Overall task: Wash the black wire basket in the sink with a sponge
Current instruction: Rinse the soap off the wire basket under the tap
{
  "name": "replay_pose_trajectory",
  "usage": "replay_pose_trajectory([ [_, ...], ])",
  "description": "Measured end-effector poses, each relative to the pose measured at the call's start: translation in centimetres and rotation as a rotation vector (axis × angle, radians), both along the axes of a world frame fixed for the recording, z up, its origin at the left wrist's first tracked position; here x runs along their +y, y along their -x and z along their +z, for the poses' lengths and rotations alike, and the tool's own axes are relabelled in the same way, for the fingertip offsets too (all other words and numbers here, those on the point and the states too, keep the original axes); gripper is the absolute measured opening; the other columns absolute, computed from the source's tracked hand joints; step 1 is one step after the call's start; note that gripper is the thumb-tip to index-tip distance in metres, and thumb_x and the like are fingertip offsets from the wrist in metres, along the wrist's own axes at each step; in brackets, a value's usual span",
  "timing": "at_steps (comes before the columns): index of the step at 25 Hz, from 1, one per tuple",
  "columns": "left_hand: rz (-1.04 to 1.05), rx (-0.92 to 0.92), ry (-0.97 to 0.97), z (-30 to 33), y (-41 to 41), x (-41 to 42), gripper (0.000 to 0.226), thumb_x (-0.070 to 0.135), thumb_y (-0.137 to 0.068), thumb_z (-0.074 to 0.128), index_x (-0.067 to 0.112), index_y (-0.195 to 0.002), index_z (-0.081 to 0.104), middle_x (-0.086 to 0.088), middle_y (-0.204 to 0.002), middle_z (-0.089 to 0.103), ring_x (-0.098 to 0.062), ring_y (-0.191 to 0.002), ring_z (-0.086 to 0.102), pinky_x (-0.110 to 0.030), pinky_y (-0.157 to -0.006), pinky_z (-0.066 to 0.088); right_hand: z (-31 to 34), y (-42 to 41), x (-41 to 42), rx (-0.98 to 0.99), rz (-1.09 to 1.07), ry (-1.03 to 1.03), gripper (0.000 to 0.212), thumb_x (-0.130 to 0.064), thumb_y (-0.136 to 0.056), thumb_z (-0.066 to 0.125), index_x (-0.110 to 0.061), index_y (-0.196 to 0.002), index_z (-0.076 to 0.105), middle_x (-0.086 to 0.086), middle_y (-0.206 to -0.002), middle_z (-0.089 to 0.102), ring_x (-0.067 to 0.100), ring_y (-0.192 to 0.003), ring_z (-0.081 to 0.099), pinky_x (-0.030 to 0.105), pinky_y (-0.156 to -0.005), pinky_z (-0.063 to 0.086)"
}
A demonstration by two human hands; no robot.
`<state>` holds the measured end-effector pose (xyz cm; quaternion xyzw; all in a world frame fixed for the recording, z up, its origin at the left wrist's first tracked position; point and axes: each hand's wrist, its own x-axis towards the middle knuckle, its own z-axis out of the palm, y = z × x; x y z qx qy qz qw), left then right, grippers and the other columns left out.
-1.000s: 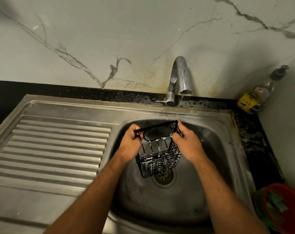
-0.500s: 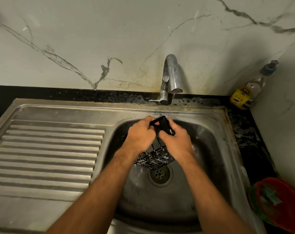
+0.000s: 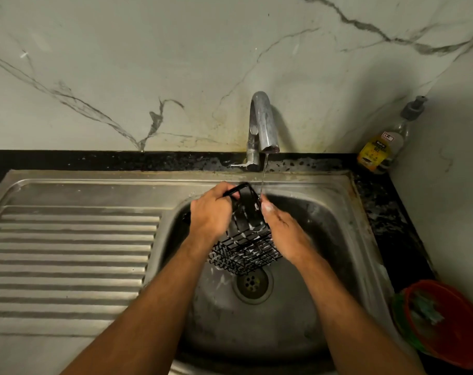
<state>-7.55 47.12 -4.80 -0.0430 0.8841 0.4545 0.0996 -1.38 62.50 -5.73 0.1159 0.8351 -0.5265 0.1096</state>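
Two hands on the black wire basket (image 3: 244, 243), held over the bowl of the sink (image 3: 324, 266), just above the drain (image 3: 253, 284) and clear of the bottom. Basket is tilted, its top frame up toward the tap (image 3: 262, 123), its mesh base down toward the camera. White foam streaks on the lower wires.

Left hand (image 3: 212, 212): grip clamped on the basket, fingers curled over the top frame on the left side. Right hand (image 3: 282, 231): grip on the basket's right side, fingertips up at the top corner and hand lying along the side wires; the fingers are mostly hidden behind the hand, so I can't tell how tightly they curl. Some foam on the right fingertips.

Thin stream of water (image 3: 263, 174) runs from the tap and lands at the basket's top right corner, right at the right-hand fingertips.

Ribbed draining board (image 3: 67, 253) to the left of the bowl. Soap dispenser bottle (image 3: 384, 147) with a yellow label stands on the dark worktop (image 3: 378, 201) in the back right corner against the marbled wall (image 3: 121, 77). Red bowl (image 3: 451, 320) at the right edge, nested in something green, with something greenish inside; can't tell what.
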Motion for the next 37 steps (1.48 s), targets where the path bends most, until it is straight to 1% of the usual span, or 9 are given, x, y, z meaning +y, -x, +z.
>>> replay_pose_trajectory([
  [4,-0.095,0.102,0.108,-0.2,-0.6,-0.3,0.024,0.020,-0.089,0.042,0.037,-0.087,0.058,0.011,-0.092,0.068,-0.019,-0.093,0.059,-0.042,-0.092,0.043,0.6,1.0,-2.3,0.213,0.038,0.140,0.047,-0.047,-0.106,0.029,-0.038,-0.151,0.036,-0.019,-0.159,0.027,-0.005,-0.144,0.021,0.020,-0.117,0.018],
  [8,-0.060,0.167,0.127,-0.6,-0.9,-0.7,0.019,0.018,-0.097,0.046,0.032,-0.087,0.055,0.010,-0.085,0.063,-0.021,-0.088,0.056,-0.047,-0.092,0.043,-0.3,2.8,-1.6,0.154,-0.150,0.098,0.034,-0.032,-0.105,0.047,-0.043,-0.135,0.057,-0.012,-0.137,0.061,0.017,-0.123,0.059,0.032,-0.102,0.047],
  [11,-0.055,0.195,0.142,-0.8,-1.2,-0.9,0.018,0.018,-0.096,0.047,0.031,-0.086,0.054,0.011,-0.080,0.061,-0.021,-0.085,0.055,-0.048,-0.090,0.044,-0.4,4.3,-0.6,0.139,-0.206,0.094,0.021,-0.019,-0.095,0.066,-0.028,-0.111,0.076,-0.011,-0.105,0.076,0.011,-0.100,0.071,0.020,-0.089,0.054],
  [16,-0.075,0.163,0.138,-0.4,-1.2,-0.6,0.024,0.020,-0.093,0.044,0.038,-0.078,0.049,0.014,-0.080,0.060,-0.019,-0.084,0.055,-0.046,-0.090,0.043,-0.4,5.3,-0.9,0.042,-0.357,0.267,0.019,-0.038,-0.084,0.078,-0.020,-0.091,0.080,-0.007,-0.083,0.078,0.014,-0.087,0.074,0.041,-0.091,0.058],
  [22,-0.020,0.067,0.108,-0.1,-1.1,0.1,0.018,0.021,-0.089,0.046,0.033,-0.085,0.060,0.010,-0.082,0.067,-0.024,-0.087,0.060,-0.042,-0.084,0.045,0.7,3.3,-2.1,0.180,-0.201,0.101,0.031,-0.018,-0.103,0.051,-0.032,-0.123,0.070,-0.010,-0.105,0.070,-0.012,-0.064,0.059,0.005,-0.054,0.041],
  [25,0.134,-0.034,-0.058,0.8,-0.7,0.7,0.024,0.034,-0.084,0.043,0.033,-0.073,0.065,0.007,-0.069,0.067,-0.026,-0.079,0.062,-0.049,-0.086,0.051,0.2,2.1,-1.6,0.289,-0.059,0.064,0.037,-0.030,-0.105,0.046,-0.035,-0.141,0.054,-0.012,-0.136,0.060,-0.019,-0.108,0.054,-0.002,-0.085,0.037],
  [28,0.210,0.034,0.000,1.8,-0.9,1.2,0.053,0.055,-0.100,0.041,0.022,-0.061,0.056,0.004,-0.065,0.063,-0.020,-0.071,0.060,-0.039,-0.080,0.049,-0.7,1.4,-0.3,0.157,-0.047,0.008,0.044,-0.044,-0.106,0.035,-0.037,-0.149,0.041,-0.011,-0.155,0.039,0.002,-0.143,0.032,0.024,-0.116,0.026],
  [32,0.284,0.024,0.007,2.2,-0.2,1.7,0.060,0.062,-0.100,0.041,0.019,-0.059,0.052,0.000,-0.060,0.058,-0.020,-0.063,0.056,-0.035,-0.071,0.046,0.7,0.7,-2.4,0.312,0.089,-0.048,0.050,-0.039,-0.107,0.034,-0.029,-0.156,0.028,-0.015,-0.163,0.020,-0.003,-0.149,0.010,0.024,-0.123,0.010],
  [37,0.427,-0.143,-0.118,0.7,0.8,0.5,0.058,0.070,-0.093,0.041,0.019,-0.083,0.066,-0.010,-0.093,0.072,-0.032,-0.091,0.065,-0.046,-0.092,0.052,-1.5,1.0,-0.3,0.257,0.097,-0.157,0.054,-0.053,-0.103,0.024,-0.038,-0.155,0.023,-0.021,-0.162,0.018,-0.004,-0.149,0.010,0.037,-0.125,0.014],
])
